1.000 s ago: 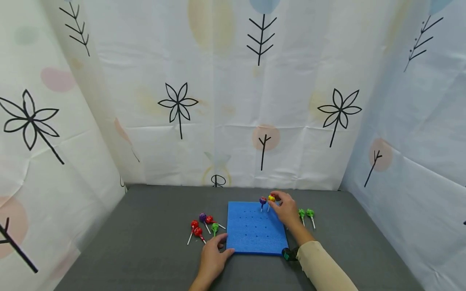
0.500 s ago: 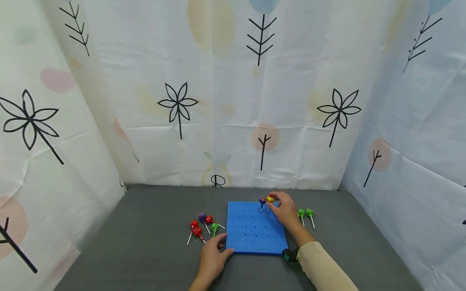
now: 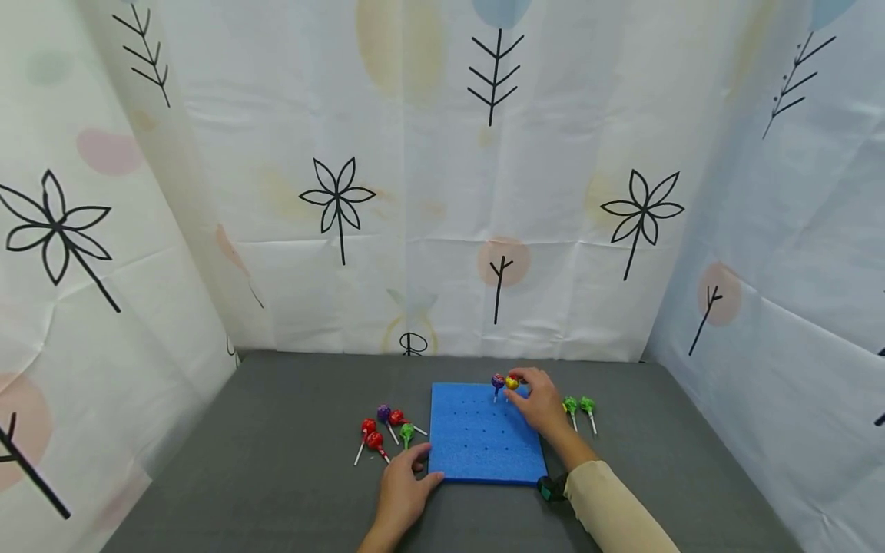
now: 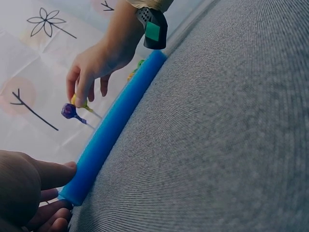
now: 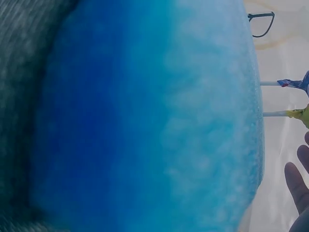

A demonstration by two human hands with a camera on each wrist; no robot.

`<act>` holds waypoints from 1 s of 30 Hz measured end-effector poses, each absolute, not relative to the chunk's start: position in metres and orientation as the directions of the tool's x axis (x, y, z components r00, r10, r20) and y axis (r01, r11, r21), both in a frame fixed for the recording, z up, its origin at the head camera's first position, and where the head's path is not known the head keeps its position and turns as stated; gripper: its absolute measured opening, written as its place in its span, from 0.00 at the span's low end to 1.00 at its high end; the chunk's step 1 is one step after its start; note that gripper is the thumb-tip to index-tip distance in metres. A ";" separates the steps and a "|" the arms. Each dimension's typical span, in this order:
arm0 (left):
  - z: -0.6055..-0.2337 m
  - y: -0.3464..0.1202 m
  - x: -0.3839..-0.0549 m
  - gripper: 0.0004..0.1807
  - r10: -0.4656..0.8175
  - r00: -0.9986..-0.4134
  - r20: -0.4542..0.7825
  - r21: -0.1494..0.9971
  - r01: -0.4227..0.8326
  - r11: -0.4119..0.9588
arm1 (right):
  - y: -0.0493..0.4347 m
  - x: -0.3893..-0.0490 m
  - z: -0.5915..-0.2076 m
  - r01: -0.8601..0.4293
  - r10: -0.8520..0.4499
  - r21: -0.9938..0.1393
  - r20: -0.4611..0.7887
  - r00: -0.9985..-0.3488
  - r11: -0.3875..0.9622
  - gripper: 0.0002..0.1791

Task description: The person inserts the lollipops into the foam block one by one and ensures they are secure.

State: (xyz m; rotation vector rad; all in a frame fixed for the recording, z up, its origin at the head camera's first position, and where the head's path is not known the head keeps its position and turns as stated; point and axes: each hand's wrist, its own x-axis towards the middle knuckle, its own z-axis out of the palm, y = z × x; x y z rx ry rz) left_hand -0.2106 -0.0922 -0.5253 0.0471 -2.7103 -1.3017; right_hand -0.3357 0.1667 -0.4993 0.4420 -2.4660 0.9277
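A blue foam board (image 3: 484,463) with rows of small holes lies on the table. My left hand (image 3: 403,493) grips its near left corner, thumb (image 4: 60,174) on the front edge and fingers at the left side. Over the far right part, my right hand (image 3: 542,403) pinches the yellow lollipop (image 3: 511,383) by its wrapped head. That lollipop's stick (image 5: 274,114) reaches down to the board's top. Beside it a purple lollipop (image 3: 498,380) stands upright in the board, its stick (image 5: 269,83) parallel to the yellow one's.
Left of the board lie several lollipops: red ones (image 3: 374,440), a purple one (image 3: 383,413) and a green one (image 3: 407,433). Green lollipops (image 3: 588,405) lie to the right, partly behind my right hand. A black wrist camera (image 3: 550,488) sits by the board's near right corner.
My right hand has come slightly down and left with the yellow lollipop, whose head is now about level with the purple one. The left hand stays at the board's corner.
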 end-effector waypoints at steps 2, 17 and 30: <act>-0.525 -0.092 -0.210 0.25 -0.088 -0.991 0.105 0.778 0.027 0.628 | 0.166 -0.335 -0.499 -0.440 -0.131 -0.536 0.518 -0.845 0.721 0.18; -0.522 -0.091 -0.210 0.26 -0.090 -0.993 0.071 0.782 -0.001 0.623 | 0.170 -0.334 -0.500 -0.493 -0.155 -0.502 0.572 -0.805 0.711 0.22; -0.524 -0.092 -0.208 0.25 -0.083 -0.990 0.116 0.779 0.039 0.625 | 0.184 -0.336 -0.496 -0.532 -0.145 -0.497 0.623 -0.769 0.686 0.21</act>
